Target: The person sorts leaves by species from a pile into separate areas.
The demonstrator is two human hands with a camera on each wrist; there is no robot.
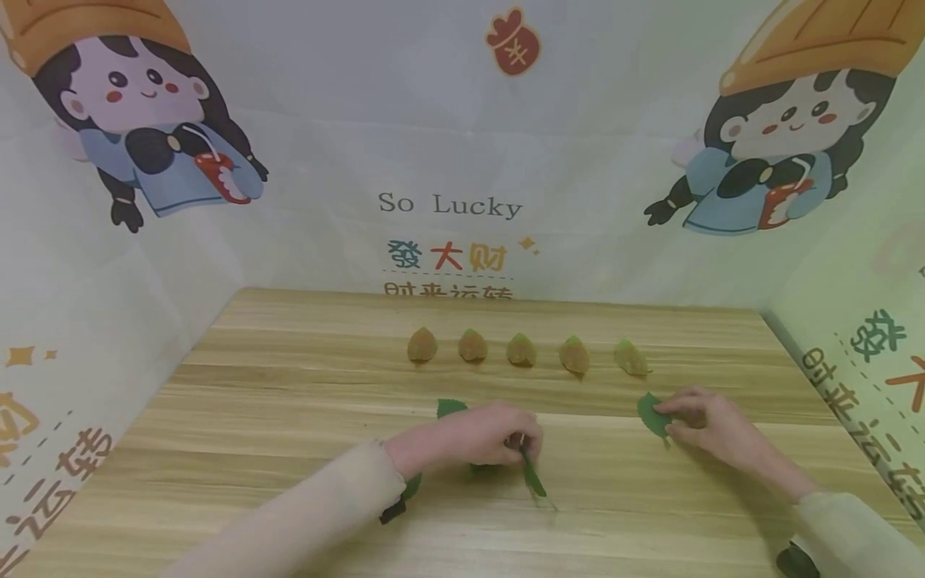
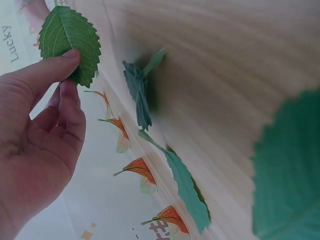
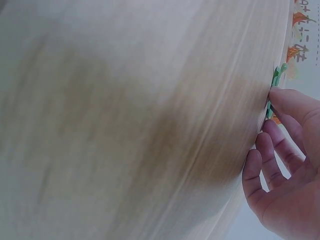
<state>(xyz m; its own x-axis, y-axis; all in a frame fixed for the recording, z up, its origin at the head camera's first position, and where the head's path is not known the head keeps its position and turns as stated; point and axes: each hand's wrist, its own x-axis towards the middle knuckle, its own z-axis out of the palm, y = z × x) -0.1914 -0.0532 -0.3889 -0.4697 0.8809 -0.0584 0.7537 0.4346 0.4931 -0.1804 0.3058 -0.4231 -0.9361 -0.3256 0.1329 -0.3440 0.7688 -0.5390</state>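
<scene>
My left hand (image 1: pixel 491 437) is above the middle of the table, pinching a green artificial leaf (image 2: pixel 70 42) with a toothed edge between thumb and fingers. In the head view that leaf (image 1: pixel 533 474) appears nearly edge-on, pointing down. Over on the right, my right hand (image 1: pixel 715 421) pinches the edge of another green leaf (image 1: pixel 653 415), which is at the tabletop. Only a thin green edge of this leaf (image 3: pixel 276 75) shows in the right wrist view. More green leaves lie about my left hand, including one leaf (image 1: pixel 451 408) partly covered by the forearm.
Several orange-green leaves (image 1: pixel 521 351) stand in a row toward the back of the wooden table (image 1: pixel 303 361). A printed cloth (image 1: pixel 325 160) encloses the back and sides. A dark object (image 1: pixel 795 560) is beside the right sleeve.
</scene>
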